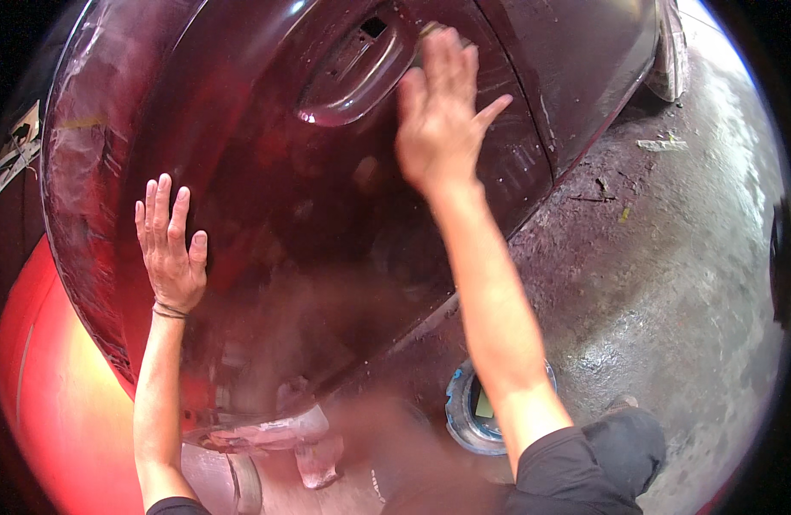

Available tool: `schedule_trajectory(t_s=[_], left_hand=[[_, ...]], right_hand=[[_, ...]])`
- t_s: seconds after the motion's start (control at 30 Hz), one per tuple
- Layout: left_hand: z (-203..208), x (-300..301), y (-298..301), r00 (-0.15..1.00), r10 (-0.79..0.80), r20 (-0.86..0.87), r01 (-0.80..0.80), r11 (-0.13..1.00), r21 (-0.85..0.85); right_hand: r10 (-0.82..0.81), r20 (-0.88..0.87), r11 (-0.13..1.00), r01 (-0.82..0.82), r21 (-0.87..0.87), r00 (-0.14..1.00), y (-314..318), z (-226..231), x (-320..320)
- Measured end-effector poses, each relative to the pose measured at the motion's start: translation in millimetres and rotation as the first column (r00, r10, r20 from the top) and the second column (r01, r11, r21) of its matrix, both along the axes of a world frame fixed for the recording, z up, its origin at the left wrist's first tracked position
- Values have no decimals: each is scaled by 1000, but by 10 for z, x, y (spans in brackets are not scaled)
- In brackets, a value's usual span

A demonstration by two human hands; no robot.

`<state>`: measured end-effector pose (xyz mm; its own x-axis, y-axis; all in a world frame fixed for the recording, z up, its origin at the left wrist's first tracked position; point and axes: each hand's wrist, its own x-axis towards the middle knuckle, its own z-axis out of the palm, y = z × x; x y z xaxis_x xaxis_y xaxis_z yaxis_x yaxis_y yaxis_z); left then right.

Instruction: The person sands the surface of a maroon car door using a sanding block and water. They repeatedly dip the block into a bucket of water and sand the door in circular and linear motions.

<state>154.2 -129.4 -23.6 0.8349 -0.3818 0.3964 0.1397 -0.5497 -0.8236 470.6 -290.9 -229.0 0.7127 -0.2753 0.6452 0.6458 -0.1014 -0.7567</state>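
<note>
A glossy dark maroon car body panel (292, 232) fills the middle. On its left part my left hand (169, 249) lies flat, fingers stretched out and nothing in it. My right hand (438, 116) is further up and to the right, its fingers flat and the thumb held out. Under its fingertips shows the edge of a thin brownish pad (428, 29), pressed against the panel; most of it is hidden, so its exact kind is unclear. Just left of that hand is a recessed handle area (348, 94) with a small square hole.
A round blue-rimmed bucket (454, 412) stands beside my right forearm, partly hidden. Wet grey concrete floor (670, 292) with scraps and a pale strip (661, 145) lies to the right. A red car panel (61, 378) is at the lower left.
</note>
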Motion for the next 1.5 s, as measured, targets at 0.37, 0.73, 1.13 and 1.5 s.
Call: schedule_trajectory(t_s=[0.37, 0.73, 1.13, 1.5], left_hand=[[-16, -1, 21, 1000, 7, -3, -7, 1000, 28], [-51, 33, 4, 1000, -18, -5, 18, 1000, -12], [-26, 3, -9, 1000, -25, 2, 25, 1000, 10], [-17, 19, -20, 999, -49, -9, 49, 999, 21]], right_hand=[[296, 44, 951, -290, -102, 954, 362, -906, -1314], [222, -104, 972, -228, -50, 969, 510, -1296, -1502], [192, -242, 981, -186, 47, 951, 270, -1229, -825], [232, -404, 972, -194, 132, 885, -136, -1151, 34]])
